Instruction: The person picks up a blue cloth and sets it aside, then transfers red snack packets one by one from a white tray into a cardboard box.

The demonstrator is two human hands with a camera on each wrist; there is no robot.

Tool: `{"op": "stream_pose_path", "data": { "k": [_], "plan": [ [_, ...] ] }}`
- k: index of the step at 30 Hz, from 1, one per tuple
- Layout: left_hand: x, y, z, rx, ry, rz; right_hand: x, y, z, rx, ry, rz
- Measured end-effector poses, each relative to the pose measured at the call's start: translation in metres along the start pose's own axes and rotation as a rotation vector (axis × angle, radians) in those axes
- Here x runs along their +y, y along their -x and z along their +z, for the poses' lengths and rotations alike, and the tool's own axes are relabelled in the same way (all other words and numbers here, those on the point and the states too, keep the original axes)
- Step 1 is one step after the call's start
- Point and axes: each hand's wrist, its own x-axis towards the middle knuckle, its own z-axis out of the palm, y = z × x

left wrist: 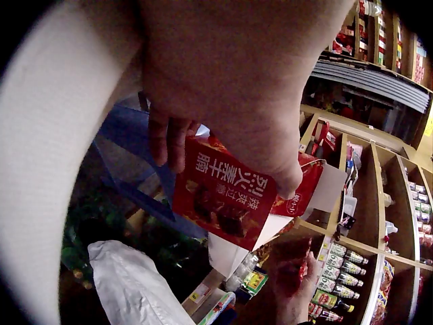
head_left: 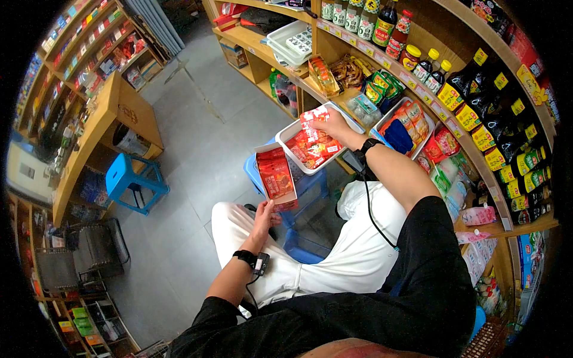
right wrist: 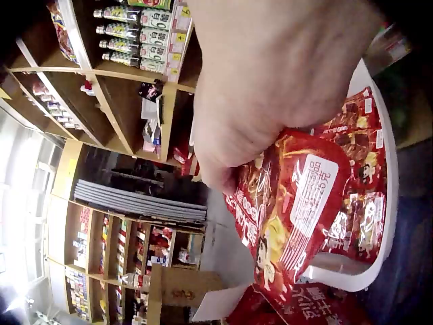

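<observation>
My right hand [head_left: 334, 126] pinches a red snack packet [right wrist: 308, 203] with a white label, over a white plastic tray [head_left: 287, 132]. More red packets [right wrist: 362, 145] lie in that tray. My left hand [head_left: 262, 222] grips the near end of an open red carton [left wrist: 220, 193] with white lettering, its thumb along one side. Red packets [head_left: 276, 173] fill the carton, which is tilted beside the tray's left end. A blue stool [head_left: 253, 174] stands beneath the tray and carton.
On my right, shelves hold sauce bottles [head_left: 385, 25], black and yellow bags [head_left: 477, 125] and snack packs [head_left: 409, 119]. A second blue stool [head_left: 134, 173] stands on the grey floor [head_left: 185, 149] by a wooden counter [head_left: 89, 128]. A dark chair [head_left: 92, 250] is at the left.
</observation>
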Motion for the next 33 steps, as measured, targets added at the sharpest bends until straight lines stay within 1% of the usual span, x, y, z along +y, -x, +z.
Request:
{"op": "stream_pose_path", "data": {
  "k": [1,2,3,5,7,9,11,13,14,15,17,18,19,21,22,25,27,29,31,33],
  "plan": [
    [0.001,0.001,0.001,0.009,-0.01,-0.002,-0.003,-0.001,0.003,0.052,0.086,-0.042],
    [0.002,0.002,0.002,0.018,-0.021,-0.004,-0.007,0.0,0.005,0.092,0.18,-0.042],
    [0.003,0.002,0.002,0.017,-0.021,-0.005,-0.006,-0.002,0.008,0.092,0.18,-0.042],
    [0.004,0.003,0.003,0.018,-0.023,0.0,-0.004,-0.006,0.015,0.085,0.17,-0.105],
    [0.003,0.002,0.002,0.012,-0.022,-0.001,-0.011,-0.006,0.019,0.065,0.168,-0.109],
    [0.002,0.002,0.001,0.006,-0.022,-0.003,-0.017,-0.004,0.025,0.006,0.122,-0.11],
    [0.001,0.001,0.0,-0.002,-0.018,-0.006,-0.022,0.0,0.033,0.011,0.096,-0.11],
    [0.004,0.003,0.001,-0.007,-0.02,-0.011,-0.036,0.008,0.037,-0.004,0.247,-0.117],
    [0.006,0.004,0.002,-0.013,-0.022,-0.014,-0.025,0.003,0.042,0.013,0.241,-0.215],
    [0.005,0.003,0.001,-0.013,-0.022,-0.015,-0.025,0.003,0.045,0.013,0.241,-0.215],
    [0.003,0.001,0.0,-0.012,-0.032,-0.01,-0.026,0.007,0.052,-0.133,0.034,-0.137],
    [0.002,0.0,0.0,-0.012,-0.032,-0.011,-0.031,0.012,0.058,-0.156,-0.02,-0.161],
    [0.0,-0.001,-0.001,-0.008,-0.031,-0.015,-0.035,0.015,0.06,-0.156,-0.02,-0.161],
    [-0.002,-0.003,-0.002,-0.004,-0.031,-0.019,-0.039,0.019,0.063,-0.253,0.095,-0.218],
    [-0.003,-0.004,-0.003,-0.011,-0.016,-0.018,-0.04,0.02,0.066,-0.297,0.064,-0.177],
    [-0.002,-0.003,-0.003,-0.019,-0.015,-0.014,-0.032,0.02,0.074,-0.353,0.044,-0.215],
    [0.0,-0.002,-0.002,-0.021,-0.029,-0.01,-0.026,0.018,0.077,-0.384,0.052,-0.204],
    [0.001,-0.002,-0.002,-0.025,-0.029,-0.015,-0.021,0.016,0.078,-0.391,0.289,-0.317],
    [0.0,-0.002,-0.002,-0.022,-0.044,-0.015,-0.032,0.023,0.078,-0.394,0.338,-0.325],
    [-0.002,-0.002,-0.003,-0.019,-0.057,-0.015,-0.04,0.03,0.08,-0.343,0.425,-0.348]
  ]
}}
